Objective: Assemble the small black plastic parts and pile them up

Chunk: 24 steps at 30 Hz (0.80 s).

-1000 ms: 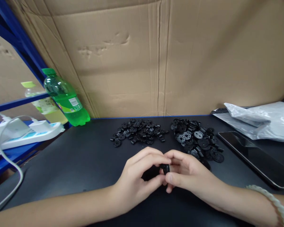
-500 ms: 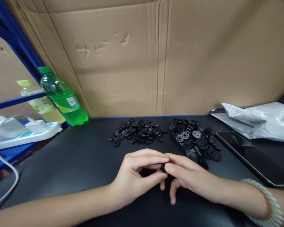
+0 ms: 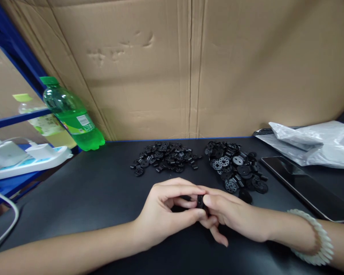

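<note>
Between the fingertips of both hands is a small round black plastic part (image 3: pixel 200 201), seen nearly edge-on and partly covered by fingers. My left hand (image 3: pixel 167 214) pinches it from the left, thumb below and forefinger above. From the other side my right hand (image 3: pixel 232 214) grips it, with the thumb pressed on its face and the lower fingers curled beneath. Beyond the hands lie two heaps of black plastic pieces. The left heap (image 3: pixel 169 156) has small parts and a few discs; the right heap (image 3: pixel 237 166) has larger discs with holes.
A smartphone (image 3: pixel 306 187) lies on the black tabletop (image 3: pixel 97 198) at right, with a plastic bag (image 3: pixel 321 145) behind it. At left stand a green bottle (image 3: pixel 74 118), a yellowish bottle (image 3: pixel 48 126) and a white power strip (image 3: pixel 46 162) with a cable. Cardboard (image 3: pixel 143 76) walls the back.
Both hands stay together on the black part. The right thumb has moved up onto it, and the right hand's lower fingers have shifted below. The view has swung slightly.
</note>
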{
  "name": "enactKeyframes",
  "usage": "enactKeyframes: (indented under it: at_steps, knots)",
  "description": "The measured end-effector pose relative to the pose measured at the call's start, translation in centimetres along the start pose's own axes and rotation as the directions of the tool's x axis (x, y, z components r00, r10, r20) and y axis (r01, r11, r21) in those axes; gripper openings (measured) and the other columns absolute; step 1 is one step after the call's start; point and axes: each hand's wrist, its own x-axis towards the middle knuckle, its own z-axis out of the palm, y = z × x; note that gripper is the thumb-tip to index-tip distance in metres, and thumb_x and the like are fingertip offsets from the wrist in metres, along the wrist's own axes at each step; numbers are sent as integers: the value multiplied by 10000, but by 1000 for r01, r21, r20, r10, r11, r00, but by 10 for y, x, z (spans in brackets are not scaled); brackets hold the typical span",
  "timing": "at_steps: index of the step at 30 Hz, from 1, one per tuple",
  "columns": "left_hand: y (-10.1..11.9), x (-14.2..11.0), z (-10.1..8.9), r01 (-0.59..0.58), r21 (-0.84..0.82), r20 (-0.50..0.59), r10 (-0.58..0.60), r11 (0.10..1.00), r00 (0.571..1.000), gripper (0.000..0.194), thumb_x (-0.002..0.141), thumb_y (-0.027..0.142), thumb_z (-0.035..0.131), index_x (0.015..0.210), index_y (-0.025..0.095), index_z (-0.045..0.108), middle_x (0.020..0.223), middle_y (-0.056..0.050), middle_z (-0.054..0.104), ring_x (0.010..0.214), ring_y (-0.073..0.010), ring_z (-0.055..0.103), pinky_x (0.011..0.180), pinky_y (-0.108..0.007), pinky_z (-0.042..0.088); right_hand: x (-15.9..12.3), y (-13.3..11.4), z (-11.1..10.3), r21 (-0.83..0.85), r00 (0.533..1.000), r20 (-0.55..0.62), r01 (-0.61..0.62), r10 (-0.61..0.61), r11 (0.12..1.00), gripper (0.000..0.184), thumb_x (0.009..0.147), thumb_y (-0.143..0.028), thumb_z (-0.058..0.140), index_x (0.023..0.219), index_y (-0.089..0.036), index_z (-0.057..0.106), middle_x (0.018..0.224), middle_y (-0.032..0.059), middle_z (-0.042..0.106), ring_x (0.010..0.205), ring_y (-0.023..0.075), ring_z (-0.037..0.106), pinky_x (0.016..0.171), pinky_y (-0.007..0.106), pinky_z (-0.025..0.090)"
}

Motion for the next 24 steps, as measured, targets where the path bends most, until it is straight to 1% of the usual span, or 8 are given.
enactKeyframes:
  at_steps: [7, 12, 15, 17, 19, 22, 23, 24]
  knots:
    - [-3, 3, -1, 61, -112, 6, -60, 992, 998, 380, 680, 17, 798, 978, 253, 811, 939, -37, 717, 775, -111, 696, 706, -154, 606, 0, 2, -2, 11, 1000, 22, 19, -19, 1000, 291, 951, -488, 462, 948, -197, 473, 662, -78, 337, 540, 79, 301, 443, 150, 428]
    - [-1, 5, -1, 109, -132, -22, -112, 985, 993, 340, 648, 10, 812, 920, 214, 819, 914, -39, 720, 740, -114, 689, 681, -169, 608, 1, 2, -1, 15, 1000, 11, 19, -19, 1000, 254, 941, -451, 467, 948, -197, 471, 668, -70, 357, 546, 78, 323, 432, 136, 428]
    - [-2, 5, 0, 99, -146, -91, -113, 984, 989, 193, 742, 28, 743, 816, 194, 808, 800, -20, 722, 681, -101, 693, 667, -167, 603, 2, 0, -1, 63, 1000, 19, 0, -1, 998, 257, 911, -441, 508, 959, -189, 487, 715, -50, 391, 556, 75, 307, 419, 135, 439]
    - [-1, 4, 1, 90, -145, -108, -107, 985, 988, 179, 791, 35, 696, 771, 186, 789, 784, -16, 713, 669, -100, 700, 670, -176, 604, 3, 0, -2, 107, 1000, 15, 16, -18, 994, 281, 891, -457, 537, 957, -185, 506, 747, -36, 404, 566, 79, 311, 404, 145, 455]
    - [-1, 2, 2, 55, -86, -93, -63, 995, 994, 216, 736, 39, 761, 877, 201, 783, 882, -25, 697, 727, -130, 709, 698, -220, 621, 4, 1, -2, 127, 998, -14, 65, -64, 990, 314, 889, -494, 543, 961, -188, 522, 750, -34, 409, 567, 83, 358, 390, 155, 465]
    - [2, -1, 5, -88, 128, -76, 98, 988, 992, 535, 646, 65, 864, 1131, 243, 724, 1005, -45, 650, 809, -161, 684, 714, -257, 627, 4, 2, 0, 55, 994, -62, 88, -84, 995, 352, 909, -537, 514, 988, -195, 532, 767, -31, 439, 536, 78, 445, 392, 174, 480]
    - [4, -1, 5, -144, 207, -58, 159, 968, 985, 558, 644, 84, 877, 1155, 238, 715, 1006, -54, 655, 822, -166, 674, 709, -252, 619, 3, 2, 2, 1, 995, -74, 72, -72, 997, 354, 920, -536, 504, 1001, -193, 535, 774, -32, 444, 527, 73, 456, 403, 178, 485]
    - [5, -2, 6, -192, 263, -36, 209, 945, 977, 510, 660, 96, 873, 1132, 221, 727, 993, -64, 669, 815, -168, 670, 694, -244, 609, 1, 1, 4, -60, 995, -83, 52, -57, 997, 353, 933, -527, 495, 1030, -191, 539, 786, -31, 444, 529, 69, 460, 419, 179, 490]
